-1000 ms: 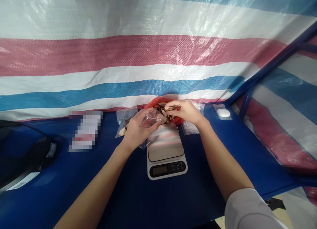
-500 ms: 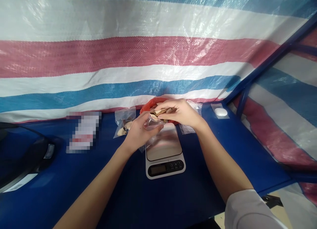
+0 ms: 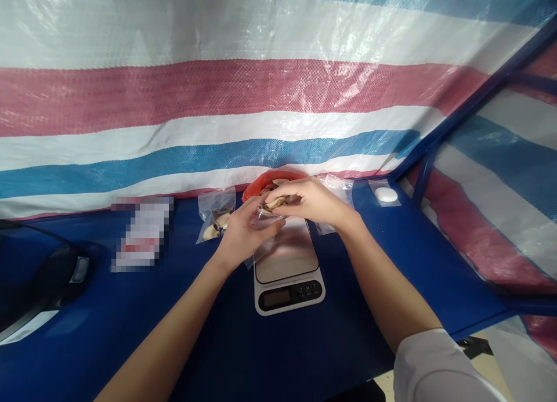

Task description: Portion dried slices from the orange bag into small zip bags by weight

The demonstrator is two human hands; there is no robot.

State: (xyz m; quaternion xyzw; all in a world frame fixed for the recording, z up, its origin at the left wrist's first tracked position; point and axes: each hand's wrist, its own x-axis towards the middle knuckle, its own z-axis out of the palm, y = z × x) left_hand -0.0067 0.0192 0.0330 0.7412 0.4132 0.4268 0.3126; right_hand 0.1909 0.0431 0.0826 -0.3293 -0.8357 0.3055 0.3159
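My left hand [image 3: 244,232] is closed on a clear plastic bag [image 3: 263,247], whose lower part hangs over the left edge of a kitchen scale [image 3: 290,261]. My right hand [image 3: 314,201] pinches a brown and cream dried mushroom [image 3: 275,203] at the mouth of that bag. Just behind both hands, a red bag [image 3: 256,186] lies open with more mushrooms in it, partly hidden by my right hand. The scale has a metal plate, and no reading can be made out on its display.
A filled clear bag [image 3: 214,223] lies left of my left hand. Flat clear bags [image 3: 338,188] rest behind my right wrist, and a white rounded object [image 3: 386,194] sits on plastic farther right. A blurred-out packet [image 3: 143,234] and a black object [image 3: 52,280] are at left. Striped sheeting [image 3: 217,94] rises behind.
My right hand has moved slightly left and down with the mushroom, closer to the bag's mouth. More of the red bag shows. My left hand keeps its hold.
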